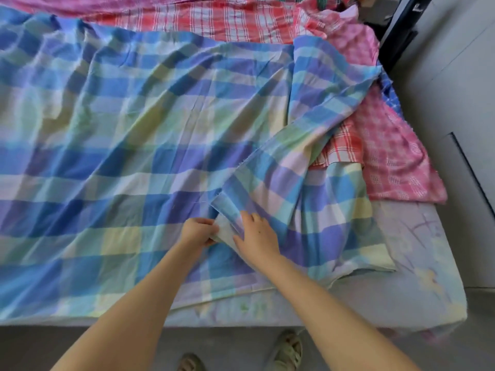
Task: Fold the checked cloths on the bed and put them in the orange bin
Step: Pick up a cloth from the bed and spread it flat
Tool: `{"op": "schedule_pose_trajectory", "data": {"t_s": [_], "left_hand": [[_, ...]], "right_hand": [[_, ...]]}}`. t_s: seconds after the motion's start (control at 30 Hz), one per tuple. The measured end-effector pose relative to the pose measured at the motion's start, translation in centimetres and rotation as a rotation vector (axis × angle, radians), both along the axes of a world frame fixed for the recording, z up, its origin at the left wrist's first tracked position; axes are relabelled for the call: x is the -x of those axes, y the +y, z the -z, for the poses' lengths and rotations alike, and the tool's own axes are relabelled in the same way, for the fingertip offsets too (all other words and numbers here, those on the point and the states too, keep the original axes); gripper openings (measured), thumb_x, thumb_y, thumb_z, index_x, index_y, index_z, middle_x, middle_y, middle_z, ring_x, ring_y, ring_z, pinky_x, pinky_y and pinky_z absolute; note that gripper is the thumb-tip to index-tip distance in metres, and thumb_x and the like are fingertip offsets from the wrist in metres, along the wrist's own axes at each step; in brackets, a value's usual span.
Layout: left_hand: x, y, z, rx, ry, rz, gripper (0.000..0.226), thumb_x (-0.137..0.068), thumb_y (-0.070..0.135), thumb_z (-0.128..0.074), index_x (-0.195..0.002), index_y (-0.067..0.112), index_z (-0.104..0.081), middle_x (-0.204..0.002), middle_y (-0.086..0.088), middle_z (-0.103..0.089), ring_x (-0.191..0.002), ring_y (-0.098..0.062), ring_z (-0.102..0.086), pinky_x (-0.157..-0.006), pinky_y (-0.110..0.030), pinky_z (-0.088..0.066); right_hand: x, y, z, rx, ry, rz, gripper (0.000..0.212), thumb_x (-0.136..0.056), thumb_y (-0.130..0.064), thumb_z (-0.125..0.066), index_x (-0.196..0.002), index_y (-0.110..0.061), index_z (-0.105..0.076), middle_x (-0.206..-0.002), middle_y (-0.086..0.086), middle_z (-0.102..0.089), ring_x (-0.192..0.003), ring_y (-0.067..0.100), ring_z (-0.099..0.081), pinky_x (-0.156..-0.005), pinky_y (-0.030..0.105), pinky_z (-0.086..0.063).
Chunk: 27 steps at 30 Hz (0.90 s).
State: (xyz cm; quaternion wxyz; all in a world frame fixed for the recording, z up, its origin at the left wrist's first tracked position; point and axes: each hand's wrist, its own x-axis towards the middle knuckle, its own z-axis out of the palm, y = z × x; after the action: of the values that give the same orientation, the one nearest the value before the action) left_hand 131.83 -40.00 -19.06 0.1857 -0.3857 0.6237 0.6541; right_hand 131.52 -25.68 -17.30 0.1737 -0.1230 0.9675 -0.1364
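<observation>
A large blue, green and lilac checked cloth [128, 135] lies spread over most of the bed. Its right part is folded back over itself toward the middle, ending in a corner between my hands. My left hand [197, 231] pinches that corner from the left. My right hand [255, 238] holds the same folded corner from the right, fingers over the fabric. A red and white checked cloth [235, 22] lies beyond it, and a pink checked cloth [388, 145] hangs at the bed's right side. No orange bin is in view.
The bed's pale mattress [401, 258] shows bare at the near right corner. Grey floor [455, 89] runs along the right, with a dark piece of furniture [396, 41] at the far right. My sandalled feet [288, 352] stand at the bed's near edge.
</observation>
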Motion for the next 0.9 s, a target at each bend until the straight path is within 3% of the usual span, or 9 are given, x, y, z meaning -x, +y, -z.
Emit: {"op": "schedule_pose_trajectory", "data": {"t_s": [0.17,0.3,0.43,0.5,0.57,0.63,0.7,0.8,0.9], "left_hand": [[-0.8,-0.9,1.8,0.202,0.034,0.125,0.029,-0.085,-0.005,-0.054,-0.058,0.005,-0.055,-0.054,-0.007,-0.049,-0.048,-0.015,-0.048,-0.042,-0.015,-0.047],[-1.3,-0.7,3.6,0.243,0.023,0.206,0.031,-0.083,0.004,-0.059,-0.053,0.009,-0.052,-0.043,0.001,-0.05,-0.051,-0.02,-0.05,-0.063,-0.033,-0.05],[-1.5,-0.1,3.3,0.222,0.056,0.23,0.02,-0.071,0.016,-0.066,-0.06,0.011,-0.05,-0.064,-0.006,-0.048,-0.063,-0.019,-0.045,-0.062,-0.034,-0.042],[-1.5,-0.3,2.6,0.187,0.086,0.118,0.02,-0.068,0.012,-0.063,-0.058,0.013,-0.045,-0.061,-0.005,-0.041,-0.065,-0.018,-0.041,-0.063,-0.033,-0.041],[-1.7,-0.7,1.3,0.123,0.115,-0.001,0.02,-0.077,0.003,-0.064,-0.063,0.009,-0.05,-0.064,-0.008,-0.047,-0.064,-0.02,-0.048,-0.069,-0.036,-0.05],[-1.8,-1.3,-0.5,0.041,0.172,-0.083,0.02,-0.084,0.002,-0.063,-0.067,0.005,-0.053,-0.069,-0.011,-0.053,-0.064,-0.023,-0.057,-0.074,-0.039,-0.055],[-2.2,-1.9,-3.0,-0.036,0.254,-0.136,0.024,-0.087,0.002,-0.061,-0.067,0.006,-0.05,-0.069,-0.011,-0.052,-0.06,-0.02,-0.059,-0.065,-0.03,-0.059],[-2.6,-2.6,-6.2,-0.042,0.334,-0.113,0.022,-0.088,0.002,-0.062,-0.069,0.006,-0.052,-0.065,-0.01,-0.055,-0.051,-0.012,-0.061,-0.053,-0.021,-0.056],[-2.5,-2.8,-9.0,-0.043,0.356,-0.044,0.019,-0.088,0.002,-0.061,-0.07,0.004,-0.056,-0.066,-0.01,-0.057,-0.047,-0.007,-0.061,-0.052,-0.018,-0.054]], "right_hand": [[1.6,-4.7,3.0,-0.267,-0.049,0.02,0.034,-0.094,-0.008,-0.043,-0.128,-0.01,-0.041,-0.133,0.011,-0.043,-0.124,0.031,-0.042,-0.087,0.045,-0.045],[2.8,-3.9,5.3,-0.235,-0.027,0.124,0.03,-0.093,-0.007,-0.04,-0.122,-0.006,-0.047,-0.13,0.015,-0.048,-0.121,0.032,-0.046,-0.09,0.044,-0.044],[3.4,-1.9,4.7,0.207,-0.008,0.393,0.013,-0.085,-0.004,-0.046,-0.092,-0.006,-0.057,-0.098,0.017,-0.062,-0.093,0.034,-0.056,-0.075,0.036,-0.039],[3.1,-1.3,2.7,0.453,-0.012,0.553,0.013,-0.083,-0.001,-0.045,-0.082,-0.012,-0.051,-0.08,0.009,-0.057,-0.078,0.026,-0.052,-0.066,0.031,-0.035],[2.7,-1.0,0.2,0.652,0.009,0.641,0.019,-0.082,0.003,-0.04,-0.073,-0.014,-0.044,-0.069,0.001,-0.047,-0.066,0.017,-0.041,-0.06,0.028,-0.031],[1.7,-1.0,-2.4,0.759,0.056,0.574,0.019,-0.081,-0.004,-0.039,-0.066,-0.015,-0.037,-0.061,-0.003,-0.038,-0.056,0.008,-0.032,-0.055,0.026,-0.026],[0.5,-1.5,-4.3,0.725,0.121,0.378,0.011,-0.08,-0.017,-0.041,-0.069,-0.016,-0.04,-0.06,-0.006,-0.04,-0.054,0.007,-0.037,-0.053,0.022,-0.028],[-0.3,-2.3,-5.2,0.512,0.226,0.122,0.028,-0.086,-0.031,-0.048,-0.103,-0.011,-0.059,-0.084,0.001,-0.066,-0.075,0.015,-0.059,-0.068,0.03,-0.044],[-0.5,-3.4,-6.0,0.434,0.28,0.011,0.042,-0.091,-0.029,-0.037,-0.119,-0.006,-0.06,-0.099,0.015,-0.07,-0.09,0.034,-0.065,-0.075,0.038,-0.046]]}}
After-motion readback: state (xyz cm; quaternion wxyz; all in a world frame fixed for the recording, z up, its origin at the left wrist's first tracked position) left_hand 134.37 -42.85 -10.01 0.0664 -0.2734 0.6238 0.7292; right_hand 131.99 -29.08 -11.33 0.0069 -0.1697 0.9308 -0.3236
